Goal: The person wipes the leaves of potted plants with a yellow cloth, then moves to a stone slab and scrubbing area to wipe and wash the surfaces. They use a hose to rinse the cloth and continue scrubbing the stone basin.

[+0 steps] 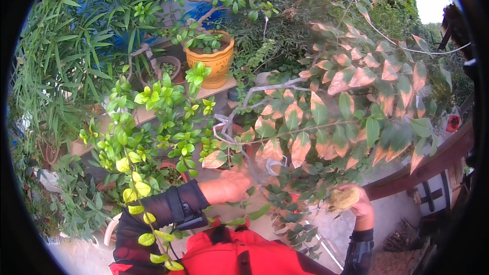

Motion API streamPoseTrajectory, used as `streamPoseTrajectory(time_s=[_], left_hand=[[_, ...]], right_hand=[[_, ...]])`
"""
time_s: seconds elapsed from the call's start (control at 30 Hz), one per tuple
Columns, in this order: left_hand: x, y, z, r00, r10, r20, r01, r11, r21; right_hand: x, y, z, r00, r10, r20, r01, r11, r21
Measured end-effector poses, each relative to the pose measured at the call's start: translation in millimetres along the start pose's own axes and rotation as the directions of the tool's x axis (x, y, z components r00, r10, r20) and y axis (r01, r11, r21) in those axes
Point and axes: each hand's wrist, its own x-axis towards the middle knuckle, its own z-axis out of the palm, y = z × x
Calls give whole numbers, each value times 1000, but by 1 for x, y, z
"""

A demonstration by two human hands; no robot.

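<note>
My left hand [233, 184] is at the lower middle, among the stems beneath a branch with green leaves browned at their tips [300, 147]. Its fingers are blurred and partly hidden by leaves, so what it touches cannot be told. At the lower right, my right hand [361, 203] is closed around a tan, fibrous clump [344, 198], beside the drooping foliage. A bare grey twisted stem [227, 122] rises just above my left hand. A bright green leafy shrub [158, 97] grows to the left of it.
An orange-yellow glazed flowerpot [211, 61] stands on a plank shelf [143, 114], with a brown pot [166, 69] beside it. Bamboo-like foliage [65, 65] fills the left. A curved reddish-brown rail [424, 164] runs along the right. A white cord [416, 50] crosses the upper right.
</note>
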Motion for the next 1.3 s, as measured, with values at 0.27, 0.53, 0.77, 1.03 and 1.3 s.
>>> streamPoseTrajectory(time_s=[0.27,0.53,0.77,1.03,1.3], left_hand=[[-12,-14,-13,988,89,-127,-100,991,-87],[-10,-57,-56,872,314,-375,-410,887,-210],[-9,-66,-67,900,297,-321,-417,803,-426],[-44,-54,-82,927,162,-339,-352,685,-637],[-102,-44,-90,648,-77,-757,-328,870,-369]], right_hand=[[-33,-5,26,998,-23,-53,22,1000,-21],[-149,-14,62,915,-101,-392,109,994,-2],[-246,17,77,750,-108,-652,123,992,-23],[-314,73,57,640,-151,-753,249,968,17],[-406,134,-13,639,-48,-768,235,962,135]])
